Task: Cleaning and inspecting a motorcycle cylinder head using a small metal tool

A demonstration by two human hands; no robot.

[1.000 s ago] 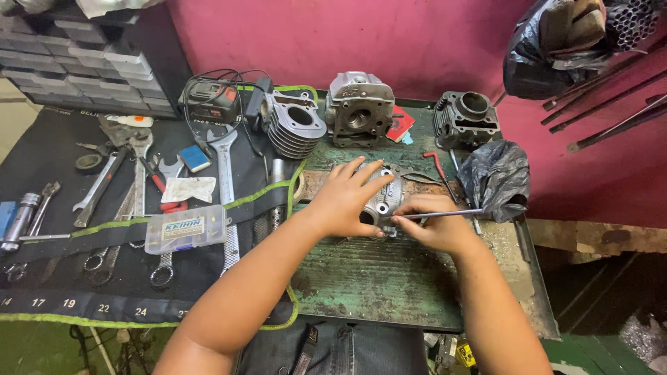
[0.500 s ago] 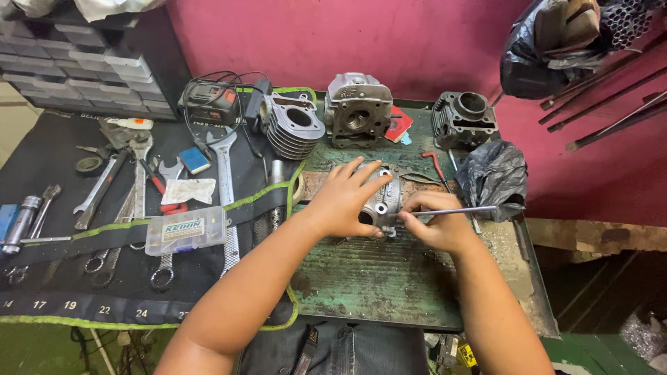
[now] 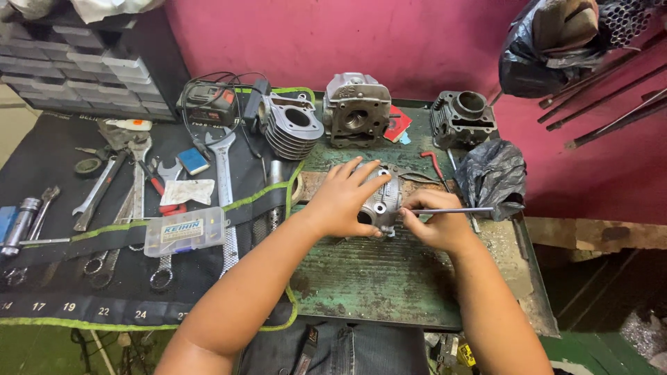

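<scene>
Left hand (image 3: 344,196) lay spread over a small grey engine casting (image 3: 381,201), gripping it on the worn green bench (image 3: 389,278). Right hand (image 3: 434,223), just right of it, pinched a thin metal rod (image 3: 451,210) touching the casting. Farther off stood a finned cylinder (image 3: 292,126); spanners (image 3: 224,180) lay left.

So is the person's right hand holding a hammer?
No, the right hand holds a thin metal rod against the metal engine part.
</scene>
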